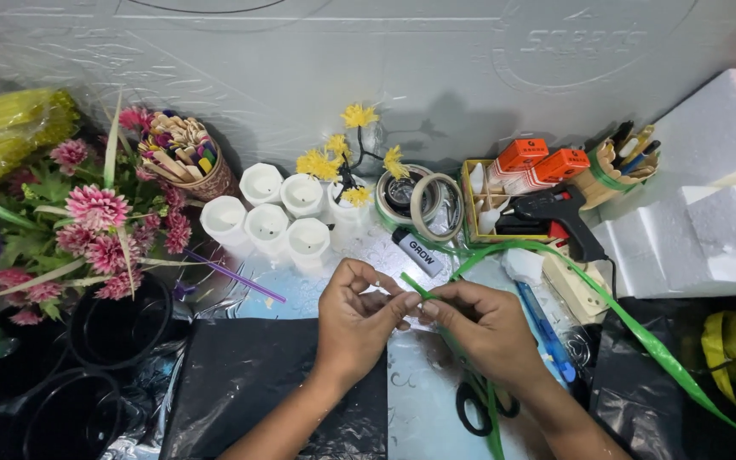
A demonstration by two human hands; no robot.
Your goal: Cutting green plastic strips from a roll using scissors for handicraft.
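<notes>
Both my left hand [359, 313] and right hand [480, 324] pinch a thin green ribbon [632, 328] between closed fingertips; hard tugging could tear it.

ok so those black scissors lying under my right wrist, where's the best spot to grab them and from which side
Take the scissors by the black loop handles, coming from the near left. The blades run up under the right hand and the green ribbon, so only the loops lie open, flat on the mat.

i see my left hand [358, 317] and right hand [485, 325] bare, no rings, forearms unsleeved below the white cups [267, 213].
</notes>
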